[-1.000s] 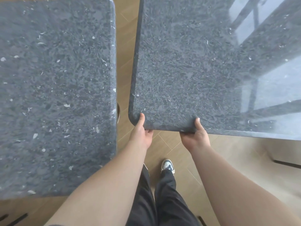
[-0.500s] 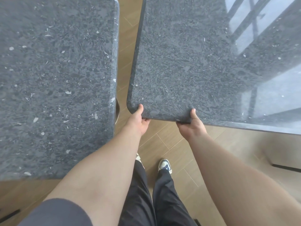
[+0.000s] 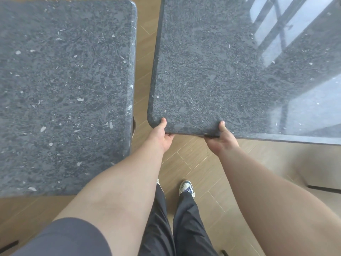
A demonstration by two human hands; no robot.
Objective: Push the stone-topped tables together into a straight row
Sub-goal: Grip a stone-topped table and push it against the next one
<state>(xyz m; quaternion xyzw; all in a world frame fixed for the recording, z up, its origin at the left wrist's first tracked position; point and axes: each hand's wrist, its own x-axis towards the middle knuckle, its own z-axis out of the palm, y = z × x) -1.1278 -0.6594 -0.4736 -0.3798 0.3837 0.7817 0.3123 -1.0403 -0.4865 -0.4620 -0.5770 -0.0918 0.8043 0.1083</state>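
Two dark grey stone-topped tables fill the view. The left table (image 3: 64, 89) lies square to me. The right table (image 3: 230, 71) stands slightly skewed, with a floor gap between them that is wider at the far end. My left hand (image 3: 162, 135) grips the right table's near edge by its rounded left corner, thumb on top and fingers underneath. My right hand (image 3: 221, 139) grips the same edge a little further right, thumb on top too.
Wooden plank floor (image 3: 193, 159) shows in the gap and under me. My legs and a shoe (image 3: 186, 187) stand close behind the right table's edge. Window glare reflects on that table's far right. Dark bars (image 3: 326, 188) lie low on the right.
The right table has slid away from me and its near corner has swung closer to the left table. Both hands keep the same grip on its edge.
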